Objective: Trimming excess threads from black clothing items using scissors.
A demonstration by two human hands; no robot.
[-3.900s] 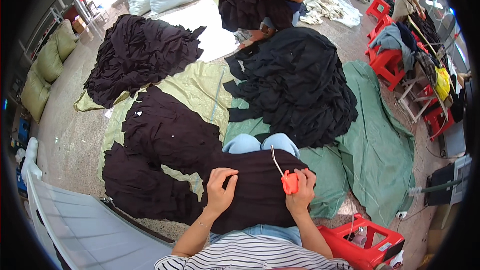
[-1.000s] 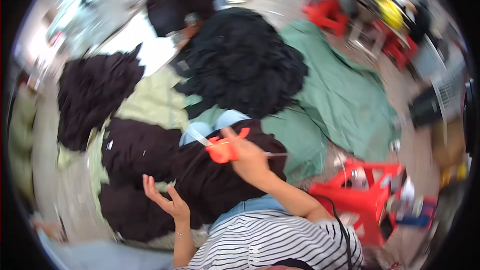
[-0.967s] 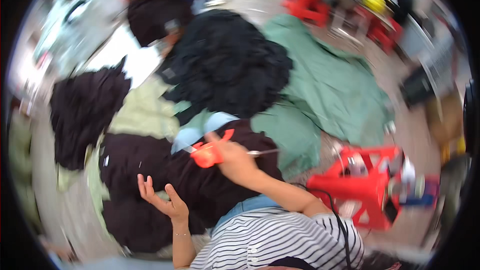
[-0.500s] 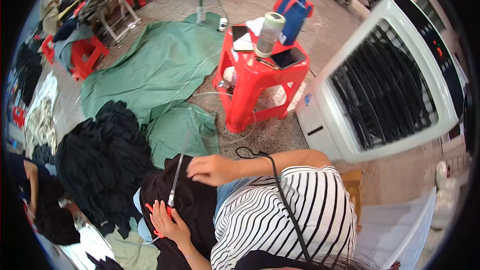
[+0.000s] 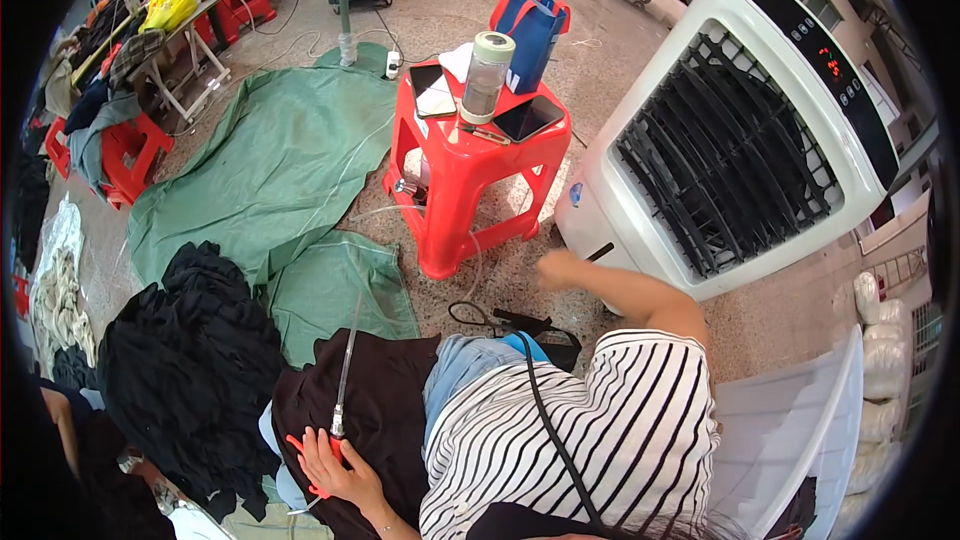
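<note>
My left hand [image 5: 340, 470] rests over a red-handled tool [image 5: 336, 448], its fingers laid across the handle. From the handle a metal fitting leads into a long thin clear tube [image 5: 347, 365]. Beneath the tool, dark brown cloth [image 5: 385, 390] is spread over my lap. My right hand [image 5: 560, 271] is held away from the cloth, near the lower corner of a white air cooler [image 5: 590, 215]. Motion blurs that hand, so its fingers cannot be made out, and no object shows in it.
A red stool [image 5: 450, 205] carries phones, a bottle [image 5: 487, 78] and a blue bag [image 5: 537, 40]. A black cloth pile [image 5: 190, 380] lies beside a green sheet [image 5: 270, 140]. A black cord [image 5: 550, 390] crosses my striped shirt. Another person's arm [image 5: 62, 427] shows at lower left.
My right hand has moved off from above the brown cloth, outward to the right toward the air cooler. My left hand stays on the red-handled tool. The whole view has shifted slightly.
</note>
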